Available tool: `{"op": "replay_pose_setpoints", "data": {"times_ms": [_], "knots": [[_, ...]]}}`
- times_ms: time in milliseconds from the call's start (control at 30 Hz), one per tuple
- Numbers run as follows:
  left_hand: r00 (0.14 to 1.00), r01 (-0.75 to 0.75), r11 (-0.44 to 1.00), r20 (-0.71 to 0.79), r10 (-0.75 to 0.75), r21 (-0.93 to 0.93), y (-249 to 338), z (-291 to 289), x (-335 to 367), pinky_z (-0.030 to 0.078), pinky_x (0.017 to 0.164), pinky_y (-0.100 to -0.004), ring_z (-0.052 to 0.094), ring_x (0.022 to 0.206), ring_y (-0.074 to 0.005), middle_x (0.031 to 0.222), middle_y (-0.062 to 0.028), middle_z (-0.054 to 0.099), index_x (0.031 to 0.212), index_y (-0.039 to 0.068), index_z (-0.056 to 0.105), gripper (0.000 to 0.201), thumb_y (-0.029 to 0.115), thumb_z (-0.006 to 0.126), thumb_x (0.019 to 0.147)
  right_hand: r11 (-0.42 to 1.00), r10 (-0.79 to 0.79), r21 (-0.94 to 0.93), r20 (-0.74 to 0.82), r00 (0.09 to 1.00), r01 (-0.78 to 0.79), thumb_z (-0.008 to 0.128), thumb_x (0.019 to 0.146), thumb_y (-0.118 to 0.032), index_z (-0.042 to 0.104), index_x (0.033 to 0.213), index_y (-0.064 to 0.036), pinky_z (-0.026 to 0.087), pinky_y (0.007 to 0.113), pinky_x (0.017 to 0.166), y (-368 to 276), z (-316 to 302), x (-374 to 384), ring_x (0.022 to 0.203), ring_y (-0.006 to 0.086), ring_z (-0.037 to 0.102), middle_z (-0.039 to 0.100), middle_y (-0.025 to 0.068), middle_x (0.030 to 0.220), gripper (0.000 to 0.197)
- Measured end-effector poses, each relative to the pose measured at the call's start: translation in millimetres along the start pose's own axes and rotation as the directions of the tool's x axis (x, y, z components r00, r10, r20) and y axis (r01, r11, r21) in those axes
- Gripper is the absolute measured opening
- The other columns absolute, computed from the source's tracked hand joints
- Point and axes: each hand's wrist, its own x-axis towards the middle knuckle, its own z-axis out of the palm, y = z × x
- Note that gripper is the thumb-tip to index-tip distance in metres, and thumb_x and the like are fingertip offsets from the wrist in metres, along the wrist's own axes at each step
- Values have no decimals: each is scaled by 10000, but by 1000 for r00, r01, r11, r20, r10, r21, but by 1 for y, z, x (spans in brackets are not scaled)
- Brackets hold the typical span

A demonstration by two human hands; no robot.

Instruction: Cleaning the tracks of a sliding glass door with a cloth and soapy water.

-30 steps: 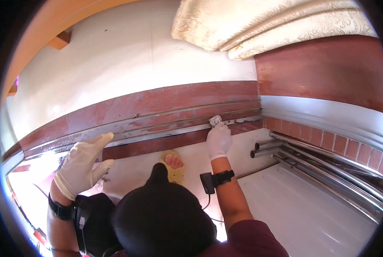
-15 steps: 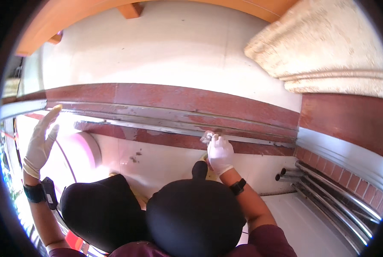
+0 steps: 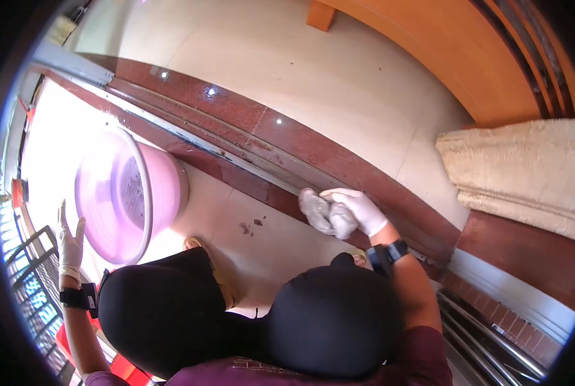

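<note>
Cream floor tiles (image 3: 339, 83) fill the upper middle of the view, seen from above through a fisheye lens; an orange wooden panel (image 3: 493, 58) curves across the top right corner, and a pale beige rug (image 3: 525, 167) lies folded at the right edge; a dark red stone threshold (image 3: 268, 128) with a metal sliding-door track (image 3: 191, 138) runs diagonally from upper left to lower right; below it, on sunlit pale tiles, stands a pink plastic bucket (image 3: 129, 196), tilted toward the viewer's left; black-clad knees (image 3: 165, 309) take up the lower middle; the right hand (image 3: 359, 209), in a white glove with a black wristband, presses a crumpled grey cloth (image 3: 326, 215) against the threshold beside the track, its grip closed round the cloth; the left hand (image 3: 70, 241), also gloved in white, is raised at the far left near the bucket, touching nothing, fingers spread open.
</note>
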Motion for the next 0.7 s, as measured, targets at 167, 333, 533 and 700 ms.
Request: {"op": "replay_pose_setpoints", "data": {"times_ms": [167, 333, 533, 700], "knots": [[909, 384, 839, -3, -417, -386, -30, 67, -21, 258, 1131, -422, 272, 1406, -313, 1483, -202, 339, 1486, 29, 226, 720, 301, 600, 935, 967, 168, 202, -38, 985, -157, 472, 973, -171, 614, 1136, 61, 504, 296, 871, -33, -24, -43, 947, 164, 634, 663, 99, 1071, 317], [796, 486, 65, 412, -443, -871, -27, 80, -4, 493, 865, -311, 602, 1009, -178, 1207, -108, 611, 1311, 35, 527, 465, 243, 634, 909, 988, 147, 5, -277, 950, -151, 487, 973, -166, 617, 1137, 52, 483, 275, 887, -58, -36, -94, 965, 152, 625, 663, 85, 1070, 302], [868, 371, -52, 366, -334, -927, 10, 69, 34, 514, 796, -256, 615, 942, -132, 1115, -73, 652, 1203, 18, 609, 326, 151, 622, 906, 969, 91, -149, -526, 846, -196, 459, 993, -172, 617, 1123, 32, 476, 256, 859, -89, -33, -165, 942, 136, 609, 657, 78, 1038, 289], [865, 399, -9, 379, -327, -917, -16, 58, 62, 514, 772, -234, 611, 927, -117, 1105, -60, 648, 1194, 11, 609, 322, 110, 646, 889, 954, 31, -207, -651, 758, -217, 471, 970, -150, 653, 1053, 33, 472, 245, 830, -98, -16, -195, 893, 117, 605, 667, 49, 972, 272]]}}
